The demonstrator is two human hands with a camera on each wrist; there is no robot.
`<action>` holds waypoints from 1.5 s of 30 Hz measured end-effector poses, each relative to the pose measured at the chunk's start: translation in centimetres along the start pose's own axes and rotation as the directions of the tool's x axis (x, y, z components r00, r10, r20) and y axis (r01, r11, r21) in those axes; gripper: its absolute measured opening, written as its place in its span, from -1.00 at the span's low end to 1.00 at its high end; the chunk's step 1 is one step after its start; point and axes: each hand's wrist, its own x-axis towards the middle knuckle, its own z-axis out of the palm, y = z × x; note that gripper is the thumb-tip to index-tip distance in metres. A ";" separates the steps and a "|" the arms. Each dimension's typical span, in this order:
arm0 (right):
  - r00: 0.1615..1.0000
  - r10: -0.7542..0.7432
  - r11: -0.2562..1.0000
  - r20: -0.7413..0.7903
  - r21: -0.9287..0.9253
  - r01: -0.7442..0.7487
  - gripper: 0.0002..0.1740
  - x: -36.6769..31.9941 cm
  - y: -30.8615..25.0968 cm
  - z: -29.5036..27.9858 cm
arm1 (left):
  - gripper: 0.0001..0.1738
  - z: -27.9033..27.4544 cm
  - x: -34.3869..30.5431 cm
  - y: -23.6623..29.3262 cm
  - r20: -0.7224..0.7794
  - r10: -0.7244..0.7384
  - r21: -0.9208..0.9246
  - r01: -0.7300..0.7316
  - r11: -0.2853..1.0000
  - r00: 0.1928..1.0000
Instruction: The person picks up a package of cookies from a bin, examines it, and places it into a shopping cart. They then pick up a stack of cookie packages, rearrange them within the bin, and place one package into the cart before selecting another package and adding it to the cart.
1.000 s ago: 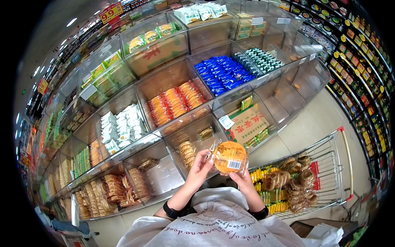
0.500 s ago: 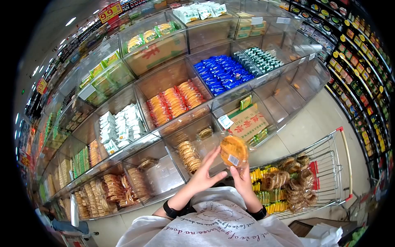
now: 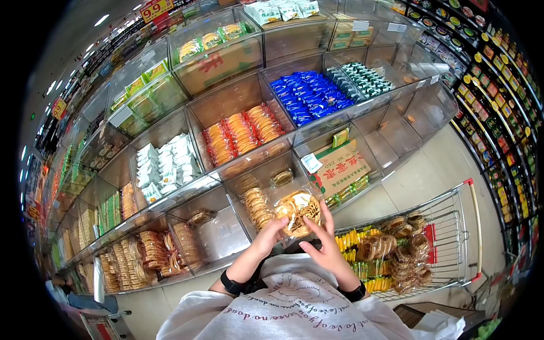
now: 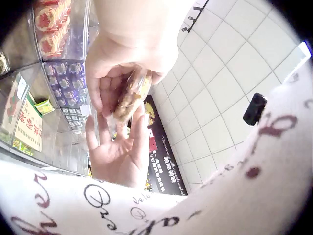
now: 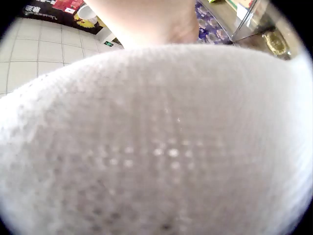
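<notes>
In the head view, a round flat biscuit in clear wrap (image 3: pixel 300 207) is held in front of the body, its side with large dark printed characters facing up. My left hand (image 3: pixel 266 241) grips its near left edge between thumb and fingers. My right hand (image 3: pixel 326 246) lies along its right side, fingers extended and touching the wrap, thumb apart. The left wrist view shows the wrapped biscuit (image 4: pixel 132 98) edge-on in the left hand (image 4: pixel 112 58), with the right hand (image 4: pixel 120 156) spread below it. White shirt cloth (image 5: pixel 156 122) hides the right hand in the right wrist view.
Clear-walled bins surround the hands, with a row of round biscuits (image 3: pixel 258 208), red-wrapped biscuits (image 3: pixel 241 135), blue packets (image 3: pixel 309 99) and a printed carton (image 3: pixel 340 167). A shopping cart (image 3: pixel 453 238) with several bagged goods stands at the right. Stocked shelves (image 3: pixel 493 107) rise beyond it.
The wrapped biscuit has turned over from its barcode side to its printed side and moved left and down. The right hand held it half a second ago; now the left hand grips it.
</notes>
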 end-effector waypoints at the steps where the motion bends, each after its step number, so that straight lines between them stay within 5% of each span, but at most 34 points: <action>1: 1.000 -0.003 1.000 0.005 0.008 0.003 -0.36 0.0 -0.2 -0.2 | -0.51 -0.4 0.2 -0.3 -0.038 -0.018 -0.074 0.016 0.997 0.999; 3: 1.000 -0.004 0.999 -0.027 0.037 0.005 -0.39 -0.1 -0.2 0.1 | -0.52 0.2 -0.1 -0.2 -0.080 0.003 -0.134 -0.014 0.991 0.997; 5: 0.970 0.129 0.864 -0.204 0.503 -0.009 -0.39 -0.5 0.8 1.0 | -0.53 0.2 -0.3 -0.1 -0.126 0.022 -0.190 -0.046 0.981 0.992; 6: 0.969 0.081 0.924 -0.236 0.382 0.016 -0.39 -0.5 1.0 1.0 | -0.54 -0.2 -0.3 -0.5 -0.118 0.012 -0.181 -0.034 0.983 0.993; 11: 0.925 0.166 0.923 -0.341 0.384 -0.024 -0.46 -0.3 1.1 0.9 | -0.56 -0.5 -0.6 -0.9 -0.130 0.009 -0.193 -0.034 0.981 0.991; 13: 0.902 0.373 0.782 -0.218 0.598 -0.178 -0.51 -0.7 1.9 0.9 | -0.57 -1.0 -0.5 -1.2 -0.115 0.035 -0.207 -0.058 0.977 0.993; 17: 0.823 0.541 0.682 -0.172 0.662 -0.310 -0.56 -1.8 3.1 1.3 | -0.57 -1.3 -0.7 -0.8 -0.116 -0.007 -0.193 -0.015 0.981 0.993; 19: 0.814 0.554 0.636 -0.171 0.719 -0.281 -0.60 -1.9 3.8 1.3 | -0.56 -1.8 -0.6 -0.8 0.010 -0.019 -0.089 0.020 0.996 1.000; 23: 0.842 0.537 0.513 -0.055 0.813 -0.274 -0.72 -1.8 4.0 0.8 | -0.51 -2.5 0.2 -1.4 -0.101 -0.012 0.053 0.017 0.998 0.995; 25: 0.844 0.536 0.473 0.010 0.825 -0.310 -0.73 -1.6 4.0 1.2 | -0.44 -0.9 -0.3 0.8 -0.165 0.077 -0.125 -0.098 0.987 0.983; 26: 0.844 0.532 0.431 0.073 0.834 -0.344 -0.74 -1.5 4.0 1.5 | -0.39 -1.8 -0.2 0.2 -0.020 0.138 -0.378 -0.135 0.916 0.990; 27: 0.843 0.534 0.427 0.073 0.836 -0.343 -0.74 -1.4 3.9 1.7 | -0.39 -1.8 -0.1 0.0 -0.020 0.134 -0.376 -0.132 0.917 0.991; 29: 0.813 0.557 0.395 0.171 0.807 -0.440 -0.71 -1.3 3.6 1.9 | -0.41 -1.4 0.2 -0.4 0.151 0.231 -0.251 -0.188 0.949 0.961; 31: 0.822 0.552 0.414 0.142 0.809 -0.418 -0.70 -1.5 4.3 2.4 | -0.41 -0.6 0.2 -0.8 0.086 0.183 -0.139 -0.170 0.976 0.979; 33: 0.876 0.458 0.602 0.150 0.672 -0.430 -0.70 -1.3 4.3 2.5 | -0.39 -0.4 0.9 -1.3 -0.081 0.157 0.018 -0.156 0.988 0.984; 37: 0.885 0.423 0.582 0.197 0.689 -0.432 -0.67 -1.1 4.7 2.3 | -0.44 -1.8 2.2 -2.1 -0.173 0.169 -0.043 -0.179 0.983 0.970; 38: 0.884 0.425 0.580 0.195 0.691 -0.431 -0.67 -1.3 4.9 2.2 | -0.52 -3.5 3.3 -2.6 -0.272 0.243 0.089 -0.227 0.970 0.931; 39: 0.878 0.444 0.671 0.180 0.582 -0.459 -0.68 -1.6 5.4 2.0 | -0.55 -4.4 4.4 -3.6 -0.312 0.415 0.213 -0.363 0.907 0.855; 41: 0.874 0.457 0.747 0.166 0.461 -0.479 -0.70 -2.2 6.6 1.6 | -0.56 -9.0 6.6 -7.6 -0.276 0.515 0.660 -0.230 0.715 0.811; 42: 0.881 0.442 0.778 0.169 0.417 -0.470 -0.70 -2.6 7.4 1.4 | -0.56 -10.2 6.9 -8.8 -0.279 0.519 0.660 -0.231 0.715 0.808; 44: 0.862 0.473 0.770 0.180 0.390 -0.504 -0.73 -3.7 7.7 0.4 | -0.53 -12.0 7.0 -11.2 -0.189 0.314 0.932 0.069 0.357 0.930; 45: 0.863 0.471 0.773 0.181 0.388 -0.503 -0.73 -4.2 7.9 0.1 | -0.54 -13.0 7.0 -12.8 -0.143 0.263 0.947 0.055 0.316 0.954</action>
